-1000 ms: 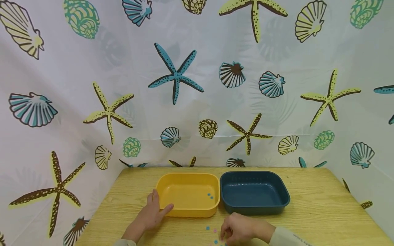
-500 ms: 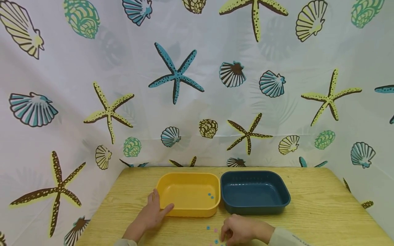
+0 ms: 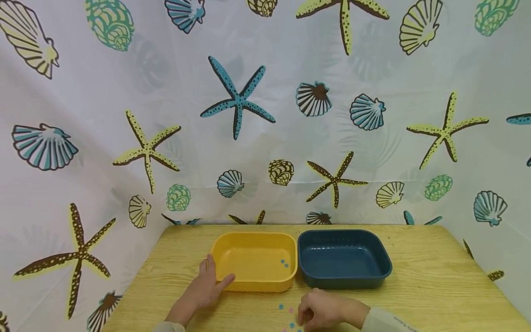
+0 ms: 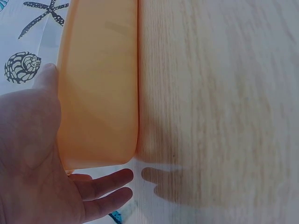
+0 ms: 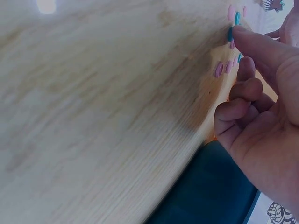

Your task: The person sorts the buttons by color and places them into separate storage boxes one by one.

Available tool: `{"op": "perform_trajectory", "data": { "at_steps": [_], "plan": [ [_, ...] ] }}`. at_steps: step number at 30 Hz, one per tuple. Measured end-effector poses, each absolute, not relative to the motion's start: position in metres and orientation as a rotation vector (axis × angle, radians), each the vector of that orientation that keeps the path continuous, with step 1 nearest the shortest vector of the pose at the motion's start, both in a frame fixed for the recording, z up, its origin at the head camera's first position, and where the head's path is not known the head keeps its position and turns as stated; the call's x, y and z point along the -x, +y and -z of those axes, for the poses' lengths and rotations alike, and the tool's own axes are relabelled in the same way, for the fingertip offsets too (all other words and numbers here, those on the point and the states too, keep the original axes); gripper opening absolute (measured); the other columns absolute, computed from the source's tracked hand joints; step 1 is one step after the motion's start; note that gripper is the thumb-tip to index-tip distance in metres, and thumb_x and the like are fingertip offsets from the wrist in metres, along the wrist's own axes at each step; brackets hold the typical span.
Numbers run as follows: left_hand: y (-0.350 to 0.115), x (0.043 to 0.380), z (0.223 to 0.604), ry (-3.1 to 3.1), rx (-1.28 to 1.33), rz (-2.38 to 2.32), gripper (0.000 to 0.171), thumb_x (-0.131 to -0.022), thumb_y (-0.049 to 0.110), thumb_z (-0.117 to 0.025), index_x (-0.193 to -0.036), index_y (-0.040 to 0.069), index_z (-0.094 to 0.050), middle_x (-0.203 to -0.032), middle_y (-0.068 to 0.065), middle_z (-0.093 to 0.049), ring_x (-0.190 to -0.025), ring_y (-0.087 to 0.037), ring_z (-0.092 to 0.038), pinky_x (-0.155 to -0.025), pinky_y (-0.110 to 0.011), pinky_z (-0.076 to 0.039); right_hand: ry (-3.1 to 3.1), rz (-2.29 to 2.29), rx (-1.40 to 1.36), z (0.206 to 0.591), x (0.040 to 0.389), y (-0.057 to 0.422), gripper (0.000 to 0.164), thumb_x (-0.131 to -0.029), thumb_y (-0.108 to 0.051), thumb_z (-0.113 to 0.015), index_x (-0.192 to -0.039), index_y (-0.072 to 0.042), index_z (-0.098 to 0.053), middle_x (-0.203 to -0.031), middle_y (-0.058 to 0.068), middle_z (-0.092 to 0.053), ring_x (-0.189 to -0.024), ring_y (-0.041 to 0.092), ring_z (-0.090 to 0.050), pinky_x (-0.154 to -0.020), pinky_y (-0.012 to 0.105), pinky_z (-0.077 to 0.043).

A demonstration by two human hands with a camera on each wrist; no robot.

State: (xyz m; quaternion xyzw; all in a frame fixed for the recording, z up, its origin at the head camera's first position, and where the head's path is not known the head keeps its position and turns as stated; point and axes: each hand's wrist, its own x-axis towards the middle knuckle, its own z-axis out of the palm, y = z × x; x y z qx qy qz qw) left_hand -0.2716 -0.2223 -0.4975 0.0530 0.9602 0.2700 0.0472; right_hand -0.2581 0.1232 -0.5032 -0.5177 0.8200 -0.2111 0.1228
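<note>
My left hand rests against the near left corner of a yellow bin. In the left wrist view its thumb lies over the bin's rim and the other fingers reach out fairly straight past the end wall. In front of a dark blue bin, my right hand is low over the table with its fingers curled. The right wrist view shows a digit's tip on a small blue button; the opposing fingertip is hidden. Pink buttons and other blue buttons lie around that hand.
The bins stand side by side on a wood-grain table. Two blue buttons lie in the right part of the yellow bin. A white curtain printed with shells and starfish encloses the table's back and sides.
</note>
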Motion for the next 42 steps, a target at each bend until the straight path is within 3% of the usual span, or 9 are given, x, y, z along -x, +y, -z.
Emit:
{"op": "perform_trajectory", "data": {
  "at_steps": [6,14,33,42],
  "plan": [
    [-0.2226,0.2722,0.4995,2.941,-0.155,-0.803,0.108,-0.089,0.066,-0.043,-0.143,-0.016,0.003,-0.145,-0.036,-0.012,-0.082,-0.029,-0.060,-0.072,-0.045,-0.050,2.393,0.635,1.489,0.5038,0.2591,0.1249,0.007,-0.078,-0.012,-0.075,-0.084,-0.014,-0.072,-0.071,-0.016,-0.054,-0.064,-0.008,-0.044,-0.058,0.010,-0.040],
    [-0.2230,0.2717,0.4983,2.927,-0.160,-0.810,0.107,-0.090,0.064,-0.044,-0.143,-0.016,0.003,-0.144,-0.037,-0.011,-0.072,-0.025,-0.058,-0.065,-0.041,-0.050,2.394,0.646,1.478,0.5033,0.2575,0.1259,0.008,-0.078,-0.010,-0.074,-0.084,-0.014,-0.072,-0.069,-0.016,-0.052,-0.062,-0.009,-0.043,-0.057,0.010,-0.039],
    [-0.2216,0.2703,0.4938,2.927,-0.166,-0.830,0.107,-0.091,0.063,-0.045,-0.143,-0.016,0.005,-0.144,-0.038,-0.009,-0.069,-0.024,-0.057,-0.059,-0.038,-0.049,2.400,0.651,1.638,0.5052,0.2590,0.1282,0.011,-0.074,-0.006,-0.076,-0.082,-0.014,-0.075,-0.070,-0.013,-0.058,-0.064,-0.011,-0.043,-0.059,0.006,-0.038],
    [-0.2219,0.2700,0.4963,2.929,-0.167,-0.831,0.107,-0.091,0.062,-0.045,-0.143,-0.016,0.005,-0.144,-0.038,-0.009,-0.069,-0.025,-0.057,-0.059,-0.038,-0.049,2.351,0.667,1.531,0.5037,0.2576,0.1255,0.011,-0.077,-0.005,-0.075,-0.083,-0.014,-0.074,-0.071,-0.015,-0.057,-0.064,-0.009,-0.044,-0.058,0.010,-0.041]
  ]
}}
